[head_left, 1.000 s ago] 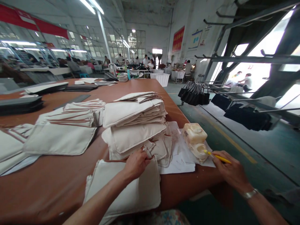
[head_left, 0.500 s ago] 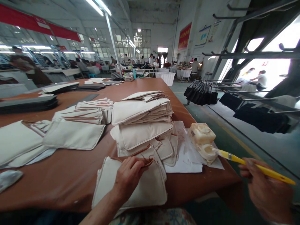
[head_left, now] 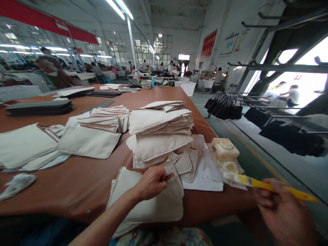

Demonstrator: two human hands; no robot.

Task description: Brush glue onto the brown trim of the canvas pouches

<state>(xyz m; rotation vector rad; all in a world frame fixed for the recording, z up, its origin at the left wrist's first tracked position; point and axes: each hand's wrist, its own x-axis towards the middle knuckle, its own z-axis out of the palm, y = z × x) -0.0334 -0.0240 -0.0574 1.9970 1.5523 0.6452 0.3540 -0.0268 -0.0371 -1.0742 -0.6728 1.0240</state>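
My left hand [head_left: 151, 182] pinches the brown-trimmed edge of a cream fabric piece [head_left: 151, 201] that lies on top of a small pile at the table's near edge. My right hand [head_left: 284, 213] grips a yellow-handled brush [head_left: 266, 187], whose bristle tip hovers just off a glue-crusted plastic container [head_left: 224, 155]. The container sits on white paper [head_left: 205, 174] near the table's right edge. A tall stack of cream fabric pieces [head_left: 161, 131] rises just behind my left hand.
More cream pieces [head_left: 87, 141] are spread to the left on the brown table [head_left: 77, 184], with a crumpled rag [head_left: 16, 183] and dark stacks [head_left: 38, 107] farther off. Racks with black bags [head_left: 225, 107] line the aisle on the right. Other workers are far behind.
The brush has come out of the container and drawn back toward me with my right hand. My left hand has pulled the brown-trimmed edge of the top piece closer. The view has shifted left.
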